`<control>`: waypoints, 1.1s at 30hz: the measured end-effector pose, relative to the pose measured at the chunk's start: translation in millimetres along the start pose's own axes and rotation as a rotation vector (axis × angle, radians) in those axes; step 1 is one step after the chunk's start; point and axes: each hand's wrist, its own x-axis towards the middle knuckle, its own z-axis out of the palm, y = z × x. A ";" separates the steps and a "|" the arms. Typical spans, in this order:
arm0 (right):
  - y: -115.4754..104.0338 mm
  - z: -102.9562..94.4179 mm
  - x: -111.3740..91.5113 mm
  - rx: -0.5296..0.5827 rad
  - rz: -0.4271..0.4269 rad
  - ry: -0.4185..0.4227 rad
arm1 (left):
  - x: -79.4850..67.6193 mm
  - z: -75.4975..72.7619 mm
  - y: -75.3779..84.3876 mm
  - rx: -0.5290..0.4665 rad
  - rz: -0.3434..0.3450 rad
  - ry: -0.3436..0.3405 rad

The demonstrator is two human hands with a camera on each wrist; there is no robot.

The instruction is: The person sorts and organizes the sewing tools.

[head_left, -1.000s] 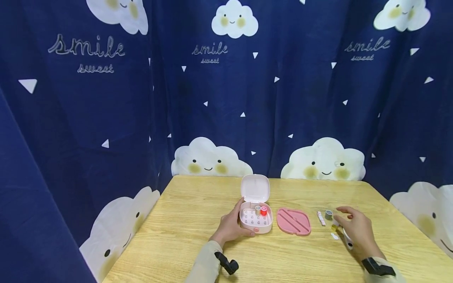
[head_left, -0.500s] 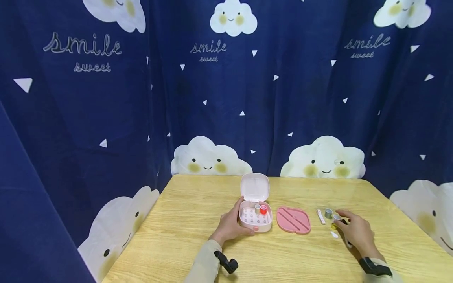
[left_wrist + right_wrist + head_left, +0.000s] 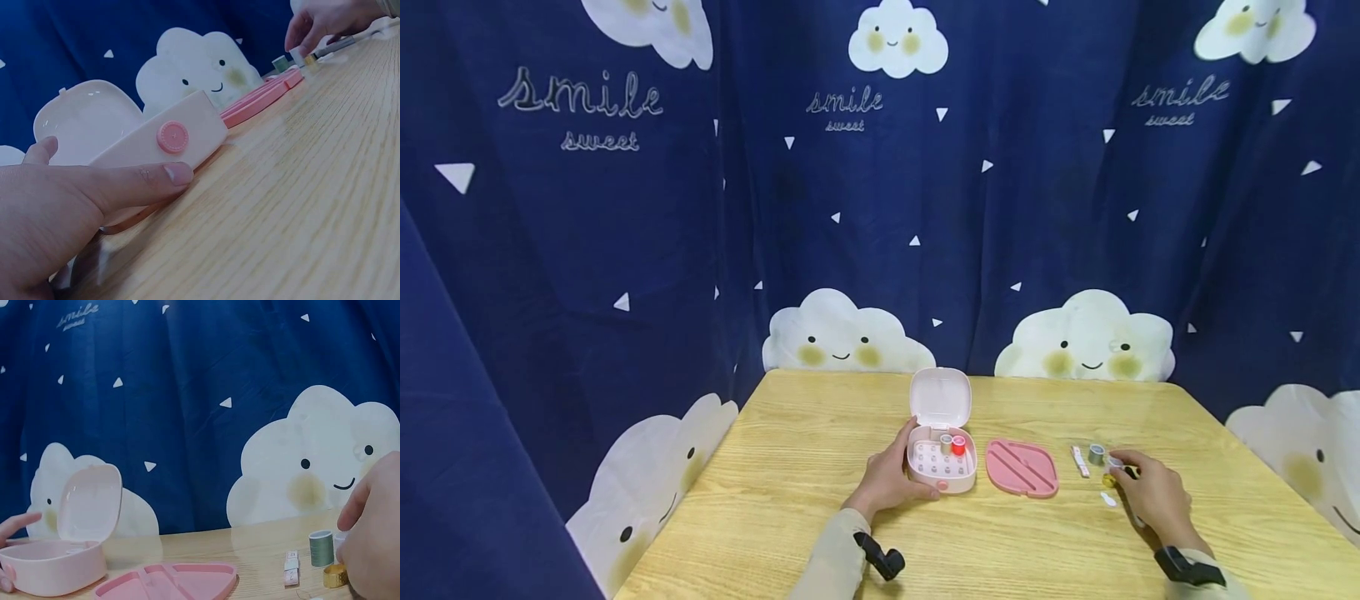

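My left hand (image 3: 887, 479) grips the left side of an open pale pink sewing box (image 3: 957, 485), its thumb along the front near the round pink button (image 3: 172, 137). Inside stand a beige thread spool (image 3: 946, 445) and a red thread spool (image 3: 958, 446) at the back, with bare pegs around them. Over on the right, my right hand (image 3: 1157, 497) pinches a white thread spool (image 3: 339, 540), largely hidden by the fingers. A grey-green thread spool (image 3: 321, 549) stands just left of it. Beside these sits a gold thimble (image 3: 335, 575).
A pink divided tray (image 3: 1022, 469) lies right of the box. Between it and the spools is a folded tape measure (image 3: 1080, 462). A small white flat piece (image 3: 1108, 499) lies near the thimble. A grey-white slender tool (image 3: 337, 46) lies partly under my right hand.
My right hand has come in a little to the left and its fingers have closed on the white thread spool. The left hand and the box stay in place.
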 end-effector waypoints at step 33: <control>-42.2 -6.6 4.3 0.268 -0.035 0.077 | 1.7 2.4 -1.5 0.017 0.007 0.004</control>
